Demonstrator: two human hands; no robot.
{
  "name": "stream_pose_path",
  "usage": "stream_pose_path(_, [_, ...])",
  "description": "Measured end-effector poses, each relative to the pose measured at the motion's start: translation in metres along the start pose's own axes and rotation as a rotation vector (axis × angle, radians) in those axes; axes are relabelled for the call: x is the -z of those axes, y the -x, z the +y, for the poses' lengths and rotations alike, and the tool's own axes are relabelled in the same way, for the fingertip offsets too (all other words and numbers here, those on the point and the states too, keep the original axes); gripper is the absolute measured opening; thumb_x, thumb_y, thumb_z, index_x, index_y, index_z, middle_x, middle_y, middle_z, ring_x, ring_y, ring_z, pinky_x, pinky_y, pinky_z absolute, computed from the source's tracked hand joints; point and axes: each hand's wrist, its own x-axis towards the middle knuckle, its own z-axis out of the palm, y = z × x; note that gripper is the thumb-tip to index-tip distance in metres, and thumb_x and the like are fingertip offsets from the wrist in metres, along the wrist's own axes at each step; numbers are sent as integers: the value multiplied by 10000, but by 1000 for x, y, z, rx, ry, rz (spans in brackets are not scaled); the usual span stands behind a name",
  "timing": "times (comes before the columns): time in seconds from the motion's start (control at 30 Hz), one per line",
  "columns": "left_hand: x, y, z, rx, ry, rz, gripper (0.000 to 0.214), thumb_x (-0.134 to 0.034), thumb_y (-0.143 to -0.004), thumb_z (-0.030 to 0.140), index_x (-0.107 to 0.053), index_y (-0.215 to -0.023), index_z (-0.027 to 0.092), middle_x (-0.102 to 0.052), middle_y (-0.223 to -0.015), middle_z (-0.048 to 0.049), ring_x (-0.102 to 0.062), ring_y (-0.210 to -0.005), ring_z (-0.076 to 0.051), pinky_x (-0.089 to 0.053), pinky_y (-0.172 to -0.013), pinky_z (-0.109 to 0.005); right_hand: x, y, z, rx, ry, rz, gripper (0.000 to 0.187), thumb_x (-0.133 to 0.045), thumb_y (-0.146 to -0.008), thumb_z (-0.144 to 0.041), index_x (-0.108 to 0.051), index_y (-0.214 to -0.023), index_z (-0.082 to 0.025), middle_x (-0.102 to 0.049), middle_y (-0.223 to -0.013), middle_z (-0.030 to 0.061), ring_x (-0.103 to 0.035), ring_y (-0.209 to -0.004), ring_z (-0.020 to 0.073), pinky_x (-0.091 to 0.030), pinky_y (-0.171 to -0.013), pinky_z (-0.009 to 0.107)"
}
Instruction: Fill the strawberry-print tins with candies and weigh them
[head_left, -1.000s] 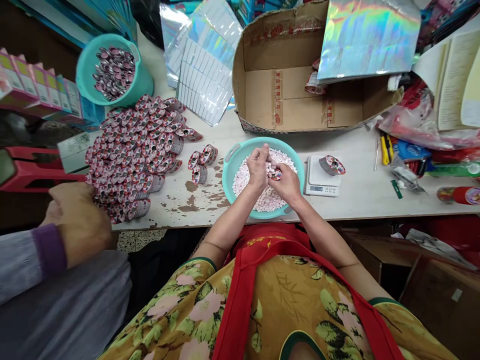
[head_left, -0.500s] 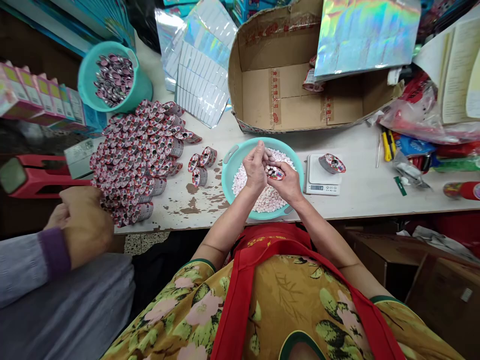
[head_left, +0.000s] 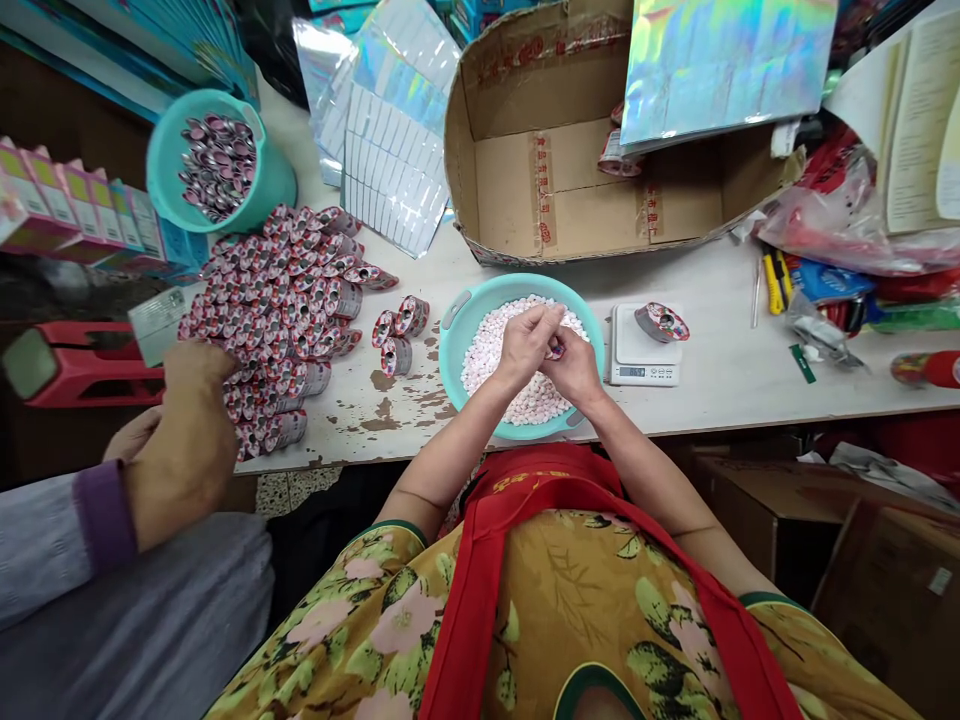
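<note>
Above the turquoise basin (head_left: 448,350), my right hand (head_left: 576,368) is wrapped round a small printed cup (head_left: 555,351), most of which is hidden by the fingers. My left hand (head_left: 525,345) meets it from the left, its fingers pinched together over the cup's top; what they hold cannot be seen. Small pale pink and white candies (head_left: 536,400) fill the basin beneath both hands. Just right of the basin, another printed cup (head_left: 661,322) rests on a white digital scale (head_left: 645,372). Left of it stand three more cups (head_left: 396,355).
A large cluster of printed cups (head_left: 277,300) covers the table's left, where a co-worker's hand (head_left: 191,400) reaches in. Behind stand a bucket of small pinkish pieces (head_left: 276,180) and an open cardboard box (head_left: 510,200). A yellow cutter (head_left: 777,283) lies right.
My left fingers have closed down over the cup, and my right hand has turned, hiding most of it and its candies. The co-worker's hand has moved further over the clustered cups.
</note>
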Motion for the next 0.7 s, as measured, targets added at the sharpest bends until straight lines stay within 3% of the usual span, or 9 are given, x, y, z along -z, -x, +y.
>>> stream_pose_path(0.1, [9,1,1,-26,-147,-79,453,-721,-840,510,-548,-610,161,-527,-618,17,-495,-601,-87,-400,-570,-213,3,0,6,-15,-76,-22,290,-744,-670,-303,-690,-937,-204,-703,-886,20,-628,-815,208,-497,-799,342])
stream_pose_path(0.17, [21,-1,-1,29,-110,-113,381,-715,-844,486,-591,-688,162,-542,-649,15,-488,-597,-87,-386,-559,-213,9,1,10,-4,-175,-29,381,-781,-660,-332,-709,-1015,-212,-724,-990,31,-658,-931,229,-510,-890,367])
stream_pose_path(0.3, [48,-6,-25,136,-78,10,245,-564,-932,423,-611,-878,189,-541,-687,23,-412,-511,-79,-311,-499,-218,21,7,19,-25,-358,-64,496,-859,-621,-393,-729,-1070,-228,-723,-1107,41,-663,-1068,246,-512,-992,389])
stream_pose_path(0.37, [53,-8,-44,144,-310,-14,131,-621,-876,312,-614,-841,185,-587,-742,5,-473,-581,-95,-357,-559,-225,26,12,23,-56,-397,-49,528,-886,-605,-420,-732,-1074,-231,-723,-1112,47,-663,-1089,253,-518,-999,395])
stream_pose_path(0.47, [49,-9,-71,181,-706,-213,88,-704,-733,181,-617,-745,175,-627,-759,-16,-528,-690,-139,-379,-630,-247,35,24,26,-94,-406,-27,540,-898,-605,-436,-734,-1078,-235,-724,-1113,54,-667,-1088,255,-526,-996,399])
stream_pose_path(0.53, [47,-8,-80,214,-790,-282,63,-681,-733,183,-618,-724,178,-620,-715,-15,-527,-679,-150,-370,-617,-254,47,35,28,-128,-413,-14,547,-903,-608,-432,-732,-1087,-232,-727,-1109,57,-678,-1057,248,-536,-979,394])
stream_pose_path(0.6, [52,-8,-82,251,-686,-265,67,-657,-754,221,-621,-719,177,-607,-679,-11,-524,-645,-141,-375,-600,-248,64,46,31,-168,-426,30,559,-914,-595,-416,-731,-1088,-226,-737,-1089,56,-691,-1013,237,-548,-958,388])
stream_pose_path(0.7, [69,-10,-76,397,-271,-193,177,-706,-722,310,-608,-755,166,-608,-678,-10,-520,-596,-109,-387,-572,-224,101,62,41,-231,-450,188,574,-932,-560,-379,-728,-1070,-214,-751,-1025,48,-708,-949,224,-564,-936,390])
